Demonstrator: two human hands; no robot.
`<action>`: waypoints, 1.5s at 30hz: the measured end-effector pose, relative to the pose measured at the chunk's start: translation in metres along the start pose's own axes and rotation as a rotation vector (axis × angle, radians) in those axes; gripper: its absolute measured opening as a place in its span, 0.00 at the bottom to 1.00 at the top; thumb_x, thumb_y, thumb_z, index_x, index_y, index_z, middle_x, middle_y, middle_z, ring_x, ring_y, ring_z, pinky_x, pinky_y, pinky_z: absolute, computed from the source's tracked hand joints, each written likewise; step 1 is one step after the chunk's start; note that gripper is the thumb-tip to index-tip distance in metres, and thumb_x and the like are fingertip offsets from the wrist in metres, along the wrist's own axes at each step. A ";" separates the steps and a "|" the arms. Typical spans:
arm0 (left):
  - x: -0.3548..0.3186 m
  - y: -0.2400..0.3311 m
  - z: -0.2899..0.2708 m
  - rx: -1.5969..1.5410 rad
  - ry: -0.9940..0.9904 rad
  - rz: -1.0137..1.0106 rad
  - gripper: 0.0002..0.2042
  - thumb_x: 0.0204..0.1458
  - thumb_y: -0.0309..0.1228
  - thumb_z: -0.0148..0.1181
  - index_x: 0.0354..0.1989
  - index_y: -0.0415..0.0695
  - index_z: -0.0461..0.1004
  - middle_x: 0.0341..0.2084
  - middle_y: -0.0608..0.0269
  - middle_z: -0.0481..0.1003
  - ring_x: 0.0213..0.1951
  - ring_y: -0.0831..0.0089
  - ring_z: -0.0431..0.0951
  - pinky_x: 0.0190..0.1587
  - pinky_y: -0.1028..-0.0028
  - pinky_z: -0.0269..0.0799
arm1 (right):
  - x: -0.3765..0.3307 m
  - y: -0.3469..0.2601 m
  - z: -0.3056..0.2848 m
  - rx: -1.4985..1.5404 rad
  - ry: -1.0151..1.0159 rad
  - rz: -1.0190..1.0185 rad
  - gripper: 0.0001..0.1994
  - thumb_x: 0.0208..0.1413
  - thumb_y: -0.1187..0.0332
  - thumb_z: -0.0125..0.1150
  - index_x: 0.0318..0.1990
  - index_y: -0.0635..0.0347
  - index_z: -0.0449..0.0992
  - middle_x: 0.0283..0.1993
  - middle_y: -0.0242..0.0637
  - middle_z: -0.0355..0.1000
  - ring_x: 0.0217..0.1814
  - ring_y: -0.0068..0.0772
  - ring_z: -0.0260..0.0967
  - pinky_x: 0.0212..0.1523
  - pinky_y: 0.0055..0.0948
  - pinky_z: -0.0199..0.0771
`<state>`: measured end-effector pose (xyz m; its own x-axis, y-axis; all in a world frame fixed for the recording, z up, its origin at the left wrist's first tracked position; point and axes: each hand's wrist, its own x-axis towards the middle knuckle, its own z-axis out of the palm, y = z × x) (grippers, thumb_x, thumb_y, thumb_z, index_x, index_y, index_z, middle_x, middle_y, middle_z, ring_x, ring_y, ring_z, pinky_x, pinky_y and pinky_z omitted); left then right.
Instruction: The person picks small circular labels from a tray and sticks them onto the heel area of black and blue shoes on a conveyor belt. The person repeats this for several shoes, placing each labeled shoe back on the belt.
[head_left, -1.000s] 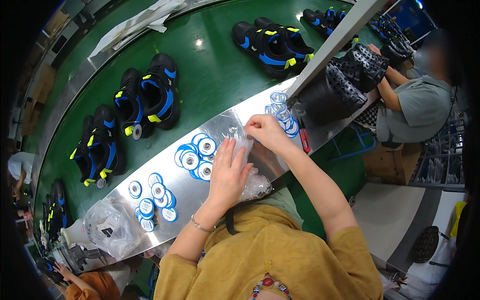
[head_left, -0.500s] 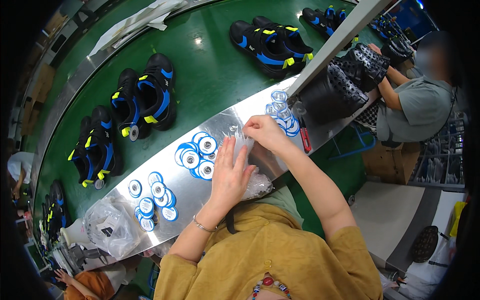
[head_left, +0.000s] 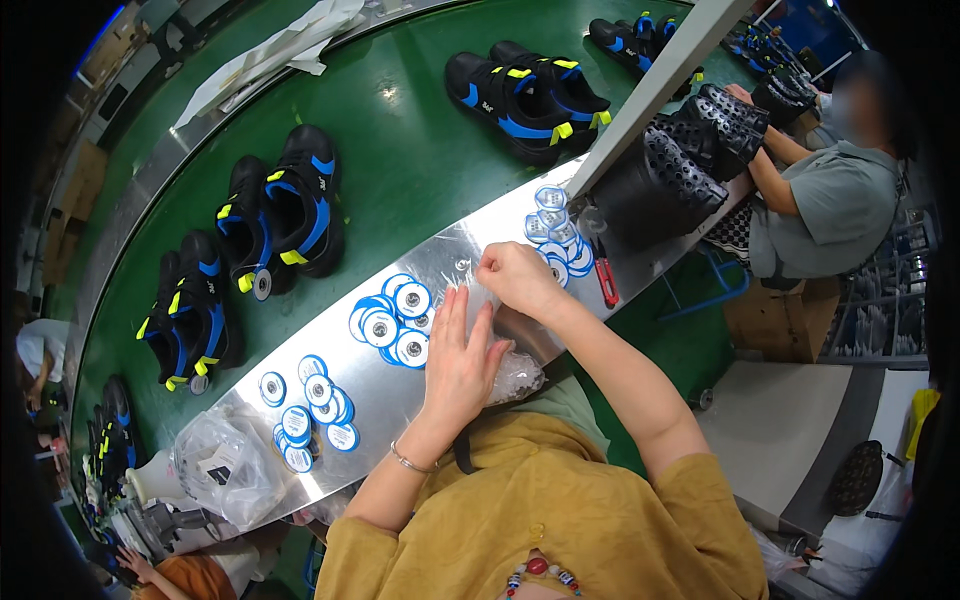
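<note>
Clear plastic bag is kept on the shiny metal shelf, pressed flat under the left hand, whose fingers are spread. Its upper edge is pinched by the right hand, closed on the film. Little has shifted over the last second: both hands stay in place, so the bag is judged still being handled. Blue-and-white round dials lie just beside it.

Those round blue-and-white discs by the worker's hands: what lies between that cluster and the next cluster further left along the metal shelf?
In the head view, only bare metal shelf lies between the near discs and the left discs.
</note>
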<state>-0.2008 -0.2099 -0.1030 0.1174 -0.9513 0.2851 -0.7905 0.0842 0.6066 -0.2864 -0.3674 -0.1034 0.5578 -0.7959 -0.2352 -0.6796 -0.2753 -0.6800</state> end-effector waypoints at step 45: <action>0.001 -0.086 -0.053 -0.255 0.218 -0.770 0.12 0.48 0.26 0.67 0.36 0.36 0.70 0.25 0.62 0.73 0.26 0.75 0.71 0.30 0.76 0.70 | -0.004 -0.007 -0.046 0.952 0.084 -0.032 0.06 0.63 0.72 0.55 0.42 0.66 0.75 0.26 0.30 0.69 0.18 0.10 0.55 0.17 0.12 0.52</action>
<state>-0.1004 -0.2021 -0.1156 0.7030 -0.6938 -0.1563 -0.2847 -0.4760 0.8321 -0.3057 -0.3867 -0.0657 0.5079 -0.8421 -0.1814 0.0284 0.2269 -0.9735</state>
